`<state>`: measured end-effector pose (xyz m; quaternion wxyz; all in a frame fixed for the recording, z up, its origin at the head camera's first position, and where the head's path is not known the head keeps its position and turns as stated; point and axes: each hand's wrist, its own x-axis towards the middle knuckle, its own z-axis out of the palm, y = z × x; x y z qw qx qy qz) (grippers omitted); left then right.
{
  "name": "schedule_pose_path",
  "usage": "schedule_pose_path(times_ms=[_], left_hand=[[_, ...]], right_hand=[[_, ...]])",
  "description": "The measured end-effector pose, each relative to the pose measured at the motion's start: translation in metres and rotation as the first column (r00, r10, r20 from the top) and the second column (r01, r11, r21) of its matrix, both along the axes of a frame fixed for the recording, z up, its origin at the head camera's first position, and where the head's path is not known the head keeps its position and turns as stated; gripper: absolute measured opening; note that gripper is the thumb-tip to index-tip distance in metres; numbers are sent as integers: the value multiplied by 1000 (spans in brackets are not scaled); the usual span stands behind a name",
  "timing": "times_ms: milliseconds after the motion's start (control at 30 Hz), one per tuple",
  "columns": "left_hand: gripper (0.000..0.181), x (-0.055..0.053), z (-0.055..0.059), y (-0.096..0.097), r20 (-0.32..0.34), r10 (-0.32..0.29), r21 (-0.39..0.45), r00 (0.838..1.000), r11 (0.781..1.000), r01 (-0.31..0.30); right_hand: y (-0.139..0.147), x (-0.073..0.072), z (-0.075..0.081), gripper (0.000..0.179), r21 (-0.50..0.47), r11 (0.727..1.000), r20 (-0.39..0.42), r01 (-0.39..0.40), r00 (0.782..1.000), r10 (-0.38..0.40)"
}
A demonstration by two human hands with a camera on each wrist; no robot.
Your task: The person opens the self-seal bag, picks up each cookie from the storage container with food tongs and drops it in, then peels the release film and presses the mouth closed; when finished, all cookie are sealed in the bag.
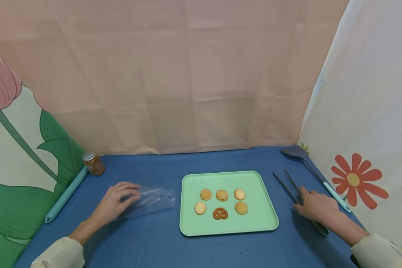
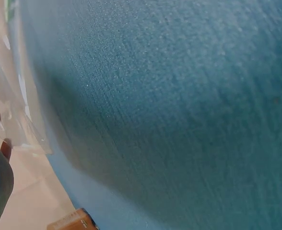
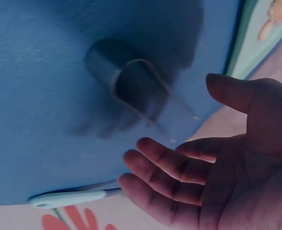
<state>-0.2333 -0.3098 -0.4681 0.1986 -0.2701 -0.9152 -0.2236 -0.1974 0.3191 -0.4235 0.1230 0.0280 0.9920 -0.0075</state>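
Observation:
My left hand (image 1: 115,203) pinches one end of a clear plastic bag (image 1: 158,198) over the blue cloth, left of the tray. At the edge of the left wrist view, fingertips show around the crinkled bag (image 2: 23,117). A pair of dark metal tongs (image 1: 322,228) lies at the right with its two arms spread and pointing away from me. Above the tongs is my right hand (image 1: 318,206), covering their middle in the head view. In the right wrist view, the fingers (image 3: 167,167) are loosely extended and apart from the tongs, thumb held out, with nothing in the palm.
A pale green tray (image 1: 227,227) in the middle bears several cookies, one a pretzel shape (image 1: 220,213). Along the right edge lies a spatula (image 1: 309,168) with a light blue handle. A brown jar (image 1: 95,165) and a teal roll (image 1: 67,195) are at the left.

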Motion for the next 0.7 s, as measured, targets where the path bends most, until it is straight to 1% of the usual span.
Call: schedule_pose_path(times_ms=[100,233,433,567,700], left_hand=[[17,0,0,0,-7,2,-2,1000,1000,-2],[17,-1,1,0,-10,0,-4,1000,1000,0],[18,1,1,-1,4,10,2,1000,1000,-10],[18,2,1,0,17,19,8,1000,1000,-20],[18,3,2,1,25,16,15,1000,1000,-16]], right_hand=[[5,0,-1,90,-23,999,67,43,997,-41],[6,0,-4,86,-39,996,112,75,991,-70],[9,-2,-8,69,-48,996,120,82,990,-75],[12,-3,-9,61,-67,994,127,83,989,-74],[15,-2,-11,58,-100,994,97,49,995,-39]])
